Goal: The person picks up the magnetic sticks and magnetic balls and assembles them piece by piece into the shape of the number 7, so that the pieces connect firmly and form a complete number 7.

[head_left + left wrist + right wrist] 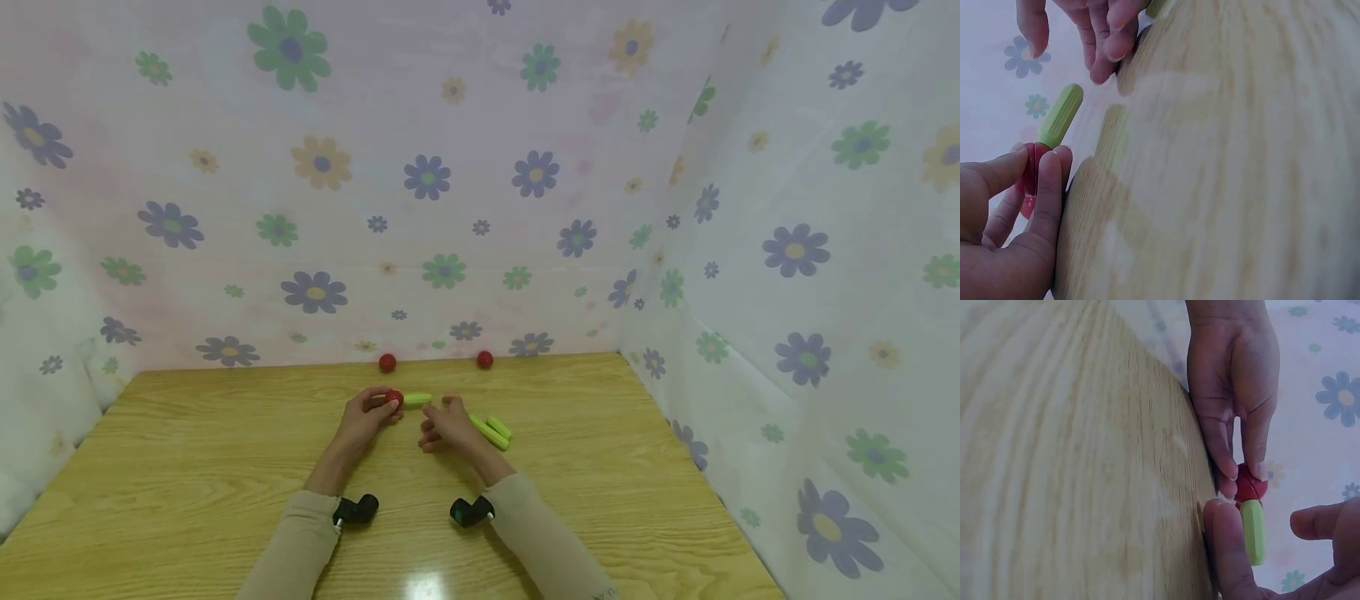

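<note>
My left hand (362, 422) pinches a red ball (394, 400) between thumb and fingers, just above the table. A light green ridged stick (417, 399) juts from the ball toward the right. In the left wrist view the stick (1062, 115) tilts upward and meets the ball (1032, 167); the fingers cover part of the joint. My right hand (448, 425) is beside the stick's free end with thumb and fingers apart. In the right wrist view those fingers (1229, 540) lie close to the stick (1252, 532) without closing round it; whether they touch cannot be told.
Two green sticks, a longer one (489, 432) and a shorter one (499, 427), lie on the wooden table (187, 475) by my right wrist. Two red balls (387, 362) (485, 360) sit at its back edge against the flowered cloth (360, 250). Black wrist cameras (357, 509) are strapped to both sleeves.
</note>
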`<action>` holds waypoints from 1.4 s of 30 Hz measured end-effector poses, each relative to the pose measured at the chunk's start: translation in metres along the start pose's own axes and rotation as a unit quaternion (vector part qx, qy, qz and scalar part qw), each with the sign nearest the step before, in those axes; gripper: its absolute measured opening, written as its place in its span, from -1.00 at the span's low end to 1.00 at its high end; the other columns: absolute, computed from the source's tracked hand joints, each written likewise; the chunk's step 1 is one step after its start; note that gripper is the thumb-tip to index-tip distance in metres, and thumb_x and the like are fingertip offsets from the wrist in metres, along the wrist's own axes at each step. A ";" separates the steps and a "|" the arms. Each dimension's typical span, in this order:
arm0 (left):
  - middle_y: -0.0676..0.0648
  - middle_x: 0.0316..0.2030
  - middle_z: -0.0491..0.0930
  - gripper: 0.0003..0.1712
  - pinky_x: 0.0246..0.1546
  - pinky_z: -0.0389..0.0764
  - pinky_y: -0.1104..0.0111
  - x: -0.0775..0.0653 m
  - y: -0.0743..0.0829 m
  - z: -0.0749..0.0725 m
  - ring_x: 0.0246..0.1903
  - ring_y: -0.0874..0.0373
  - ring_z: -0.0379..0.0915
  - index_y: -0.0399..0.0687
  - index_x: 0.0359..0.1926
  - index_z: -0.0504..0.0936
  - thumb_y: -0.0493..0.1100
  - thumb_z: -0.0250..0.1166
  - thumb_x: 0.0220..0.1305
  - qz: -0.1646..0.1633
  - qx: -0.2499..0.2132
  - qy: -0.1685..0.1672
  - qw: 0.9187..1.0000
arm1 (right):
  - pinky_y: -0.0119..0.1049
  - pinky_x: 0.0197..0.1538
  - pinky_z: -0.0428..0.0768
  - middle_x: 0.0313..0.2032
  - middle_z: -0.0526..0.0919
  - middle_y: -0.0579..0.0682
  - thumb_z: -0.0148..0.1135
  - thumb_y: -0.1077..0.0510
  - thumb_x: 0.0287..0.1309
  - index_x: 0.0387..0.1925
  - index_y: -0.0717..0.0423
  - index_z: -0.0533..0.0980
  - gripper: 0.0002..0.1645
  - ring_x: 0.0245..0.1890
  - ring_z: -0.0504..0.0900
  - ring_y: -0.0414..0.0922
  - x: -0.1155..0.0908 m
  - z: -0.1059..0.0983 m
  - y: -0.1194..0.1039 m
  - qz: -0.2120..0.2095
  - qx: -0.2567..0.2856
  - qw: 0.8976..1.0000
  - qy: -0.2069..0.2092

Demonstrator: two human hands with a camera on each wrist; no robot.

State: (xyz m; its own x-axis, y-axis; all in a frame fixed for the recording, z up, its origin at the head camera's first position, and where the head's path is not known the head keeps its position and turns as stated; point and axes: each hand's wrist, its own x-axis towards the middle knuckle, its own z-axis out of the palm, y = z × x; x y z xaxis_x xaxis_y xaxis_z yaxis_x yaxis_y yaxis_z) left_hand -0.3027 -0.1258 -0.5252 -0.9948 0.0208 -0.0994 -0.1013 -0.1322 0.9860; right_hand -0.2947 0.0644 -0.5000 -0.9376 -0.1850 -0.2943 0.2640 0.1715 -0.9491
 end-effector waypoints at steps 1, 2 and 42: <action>-0.31 0.04 0.55 -0.54 -0.14 0.76 0.52 0.000 0.000 0.000 -0.26 0.23 0.71 -0.46 0.32 0.36 -0.38 0.20 0.50 0.000 0.000 0.001 1.000 | -0.29 -0.36 0.80 -0.15 0.69 0.16 0.07 0.04 0.56 0.57 0.32 -0.13 -0.13 -0.47 0.71 -0.15 -0.002 -0.001 0.000 0.002 -0.007 1.000 -0.008; -0.31 0.04 0.55 -0.54 -0.15 0.76 0.52 0.000 0.000 0.000 -0.26 0.22 0.71 -0.46 0.32 0.36 -0.39 0.20 0.50 -0.001 0.000 0.002 1.000 | -0.28 -0.36 0.81 -0.14 0.69 0.17 0.06 0.03 0.56 0.57 0.31 -0.14 -0.13 -0.47 0.71 -0.15 -0.004 -0.002 0.000 0.003 -0.015 1.000 -0.015; -0.31 0.04 0.51 -0.55 -0.08 0.76 0.48 -0.003 0.000 0.000 -0.24 0.20 0.72 -0.48 0.33 0.35 -0.40 0.18 0.51 0.015 -0.006 -0.011 1.000 | -0.32 -0.28 0.75 0.13 0.52 0.44 -0.02 0.17 0.61 0.40 0.40 0.32 -0.49 -0.29 0.69 -0.05 0.014 -0.099 0.002 -0.130 -0.013 0.991 0.035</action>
State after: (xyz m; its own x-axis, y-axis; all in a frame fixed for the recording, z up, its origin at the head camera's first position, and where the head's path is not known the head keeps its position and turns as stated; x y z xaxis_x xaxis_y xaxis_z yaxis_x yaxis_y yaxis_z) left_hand -0.2999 -0.1258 -0.5254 -0.9971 0.0389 -0.0661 -0.0711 -0.1448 0.9869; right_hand -0.3299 0.1582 -0.4945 -0.9869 -0.1585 -0.0307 0.0064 0.1520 -0.9884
